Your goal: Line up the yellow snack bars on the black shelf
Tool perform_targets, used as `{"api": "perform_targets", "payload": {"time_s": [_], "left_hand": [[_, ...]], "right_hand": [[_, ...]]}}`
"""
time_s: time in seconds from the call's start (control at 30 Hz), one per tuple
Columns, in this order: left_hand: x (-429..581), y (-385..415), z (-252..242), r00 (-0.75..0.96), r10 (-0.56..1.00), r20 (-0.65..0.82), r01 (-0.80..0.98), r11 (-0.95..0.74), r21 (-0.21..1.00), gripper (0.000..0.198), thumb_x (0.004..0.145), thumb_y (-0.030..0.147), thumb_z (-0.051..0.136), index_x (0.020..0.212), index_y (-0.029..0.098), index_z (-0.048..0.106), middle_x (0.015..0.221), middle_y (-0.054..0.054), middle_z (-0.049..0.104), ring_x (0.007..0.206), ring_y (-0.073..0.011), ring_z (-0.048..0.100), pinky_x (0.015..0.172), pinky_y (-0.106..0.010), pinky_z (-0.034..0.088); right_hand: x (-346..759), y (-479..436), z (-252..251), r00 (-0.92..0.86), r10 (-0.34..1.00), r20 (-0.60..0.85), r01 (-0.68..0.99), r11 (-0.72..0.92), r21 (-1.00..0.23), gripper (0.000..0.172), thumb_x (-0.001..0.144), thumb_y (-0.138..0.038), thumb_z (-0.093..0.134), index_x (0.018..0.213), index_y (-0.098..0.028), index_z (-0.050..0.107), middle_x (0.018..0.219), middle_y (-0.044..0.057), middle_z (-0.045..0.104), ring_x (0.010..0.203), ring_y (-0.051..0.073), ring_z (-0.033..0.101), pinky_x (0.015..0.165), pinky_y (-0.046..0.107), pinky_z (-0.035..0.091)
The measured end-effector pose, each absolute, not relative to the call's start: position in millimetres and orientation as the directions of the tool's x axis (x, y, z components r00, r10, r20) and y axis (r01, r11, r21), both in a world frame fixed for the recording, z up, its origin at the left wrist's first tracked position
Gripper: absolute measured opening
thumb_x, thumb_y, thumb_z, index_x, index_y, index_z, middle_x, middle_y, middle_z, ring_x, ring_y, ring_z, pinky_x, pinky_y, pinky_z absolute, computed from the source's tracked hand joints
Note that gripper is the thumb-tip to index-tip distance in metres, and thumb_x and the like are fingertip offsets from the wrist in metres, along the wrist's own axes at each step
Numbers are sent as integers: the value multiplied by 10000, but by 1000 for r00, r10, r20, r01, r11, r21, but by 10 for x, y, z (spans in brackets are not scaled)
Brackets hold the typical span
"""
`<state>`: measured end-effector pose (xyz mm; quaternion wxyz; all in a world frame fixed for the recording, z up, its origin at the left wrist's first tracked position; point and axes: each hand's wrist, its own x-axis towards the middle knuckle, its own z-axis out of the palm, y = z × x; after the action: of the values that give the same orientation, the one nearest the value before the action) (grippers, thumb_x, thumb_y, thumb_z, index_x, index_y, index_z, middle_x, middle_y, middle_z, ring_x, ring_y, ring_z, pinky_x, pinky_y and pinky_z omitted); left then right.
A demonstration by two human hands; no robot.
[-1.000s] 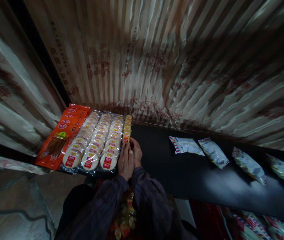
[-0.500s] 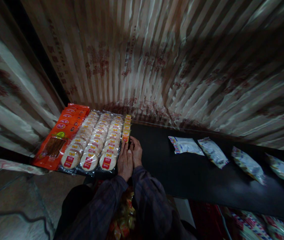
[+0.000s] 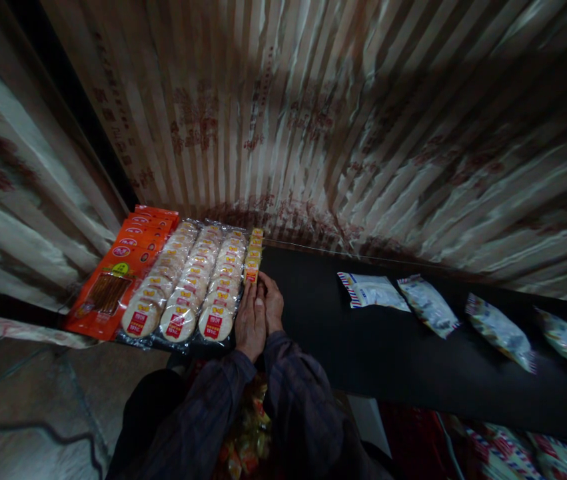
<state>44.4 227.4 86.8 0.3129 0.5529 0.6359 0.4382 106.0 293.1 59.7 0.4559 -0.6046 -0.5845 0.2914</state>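
On the left end of a black shelf (image 3: 343, 347) lie three clear packs of round rice crackers (image 3: 198, 283) beside orange snack packets (image 3: 128, 267). A narrow row of small yellow-orange packets (image 3: 253, 257) runs along the crackers' right side. My left hand (image 3: 249, 321) and my right hand (image 3: 273, 303) rest side by side at the near end of that row, fingers together and pressed at its front packet. Whether they grip it is hidden in the dim light.
Several white and blue snack bags (image 3: 428, 303) lie spread along the shelf to the right. A striped patterned curtain (image 3: 313, 120) hangs behind the shelf. More bagged snacks (image 3: 513, 457) sit below at the right, and wrapped sweets (image 3: 246, 447) show under my arms.
Both hands have stayed at the front of the yellow-orange row, shifting only slightly. The view has drifted a little.
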Motion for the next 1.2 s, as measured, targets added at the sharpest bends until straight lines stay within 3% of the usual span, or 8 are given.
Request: {"api": "perform_targets", "payload": {"time_s": [0.43,0.77,0.93,1.2], "left_hand": [[450,2272,844,-230,968,97,376,-4,927,567,976,400,224,1394,138,503,1535,-92,377,1453,-184,282,1221,-383,213],[456,2248,830,-252,958,137,390,-29,920,566,976,401,235,1373,115,519,1513,-122,410,1433,-205,328,1215,-404,236],[455,2242,830,-255,956,147,399,-35,916,547,974,367,243,1358,101,529,1480,-138,455,1415,-209,364,1200,-402,276],[454,2171,861,-179,958,225,490,-111,865,455,958,279,284,1158,90,647,1324,-162,591,1312,-210,489,1145,-387,373]], "right_hand": [[1070,2913,597,118,977,176,465,102,-879,375,811,-265,482,1129,-225,677,1088,54,696,975,185,636,909,317,497],[1099,2883,588,88,977,194,484,129,-866,407,798,-245,473,1153,-176,660,1134,99,677,1021,205,627,948,352,488],[1099,2820,573,155,969,193,435,108,-894,422,773,-239,457,1119,-124,668,1110,135,678,1009,214,630,957,366,491],[1228,2586,562,175,970,166,412,81,-908,374,735,-170,482,1031,-147,709,1070,112,706,968,202,648,936,351,504]]}}
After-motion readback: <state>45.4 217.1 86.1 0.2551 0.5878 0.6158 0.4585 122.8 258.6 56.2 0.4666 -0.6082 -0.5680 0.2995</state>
